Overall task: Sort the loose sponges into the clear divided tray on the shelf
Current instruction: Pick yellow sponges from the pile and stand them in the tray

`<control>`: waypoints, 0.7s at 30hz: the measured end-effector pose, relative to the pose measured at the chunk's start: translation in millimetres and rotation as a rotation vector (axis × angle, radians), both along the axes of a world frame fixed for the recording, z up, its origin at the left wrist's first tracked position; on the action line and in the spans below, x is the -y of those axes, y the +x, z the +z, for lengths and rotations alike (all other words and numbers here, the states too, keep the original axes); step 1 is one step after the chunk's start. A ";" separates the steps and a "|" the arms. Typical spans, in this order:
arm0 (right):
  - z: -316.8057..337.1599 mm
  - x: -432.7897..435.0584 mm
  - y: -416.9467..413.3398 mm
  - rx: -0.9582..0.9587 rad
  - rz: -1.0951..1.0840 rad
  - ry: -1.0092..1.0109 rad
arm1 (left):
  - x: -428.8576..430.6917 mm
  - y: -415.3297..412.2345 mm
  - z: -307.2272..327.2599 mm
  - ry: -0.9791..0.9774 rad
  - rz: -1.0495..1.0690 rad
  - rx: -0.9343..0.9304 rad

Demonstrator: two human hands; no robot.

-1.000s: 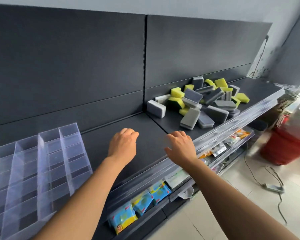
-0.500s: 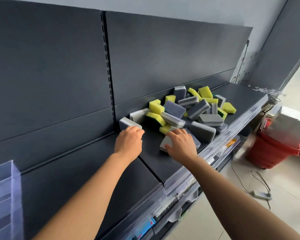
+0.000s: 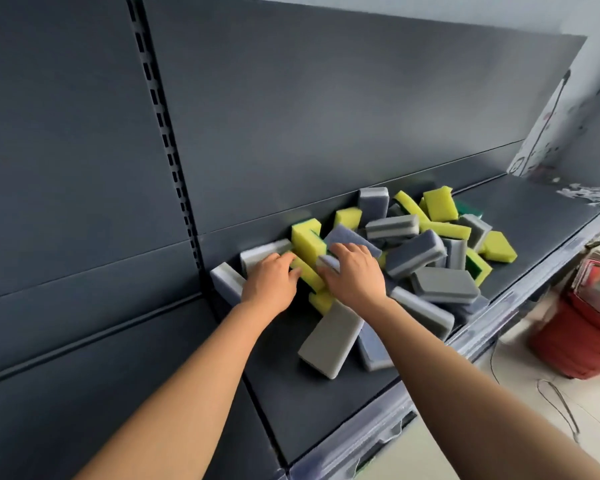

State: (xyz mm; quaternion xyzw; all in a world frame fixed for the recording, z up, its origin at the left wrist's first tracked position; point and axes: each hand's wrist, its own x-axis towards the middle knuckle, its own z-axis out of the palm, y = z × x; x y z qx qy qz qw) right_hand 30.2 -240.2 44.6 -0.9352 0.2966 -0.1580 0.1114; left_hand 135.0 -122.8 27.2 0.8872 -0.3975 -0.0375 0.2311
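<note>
Loose heap of block sponges (image 3: 413, 251) on the dark shelf (image 3: 326, 403), close against the back panel (image 3: 326, 116). Yellow sponges (image 3: 305, 240) with a green scouring side, mixed with grey sponges (image 3: 444, 284) with a darker blue-grey layer. Lying flat, standing on edge, leaning one over another. One grey block (image 3: 329, 337) flat at the front; one pale block (image 3: 224, 282) at the far left, tilted, beside the panel.

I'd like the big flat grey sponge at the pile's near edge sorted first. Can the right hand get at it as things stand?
Probably yes. The grey sponge lies uncovered on top, nearest the person, and the right hand sits just beyond it; it need only draw back.
</note>
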 end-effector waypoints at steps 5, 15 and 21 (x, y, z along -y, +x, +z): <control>-4.9 28.9 27.8 0.010 0.069 0.127 | 32.6 6.7 -3.6 -0.040 0.185 -0.250; -14.1 55.7 56.2 0.054 0.212 0.205 | 33.4 5.4 -6.8 -0.280 0.499 -0.720; -12.4 59.6 54.2 0.177 0.271 0.278 | 14.3 -5.9 0.3 -0.471 0.529 -0.771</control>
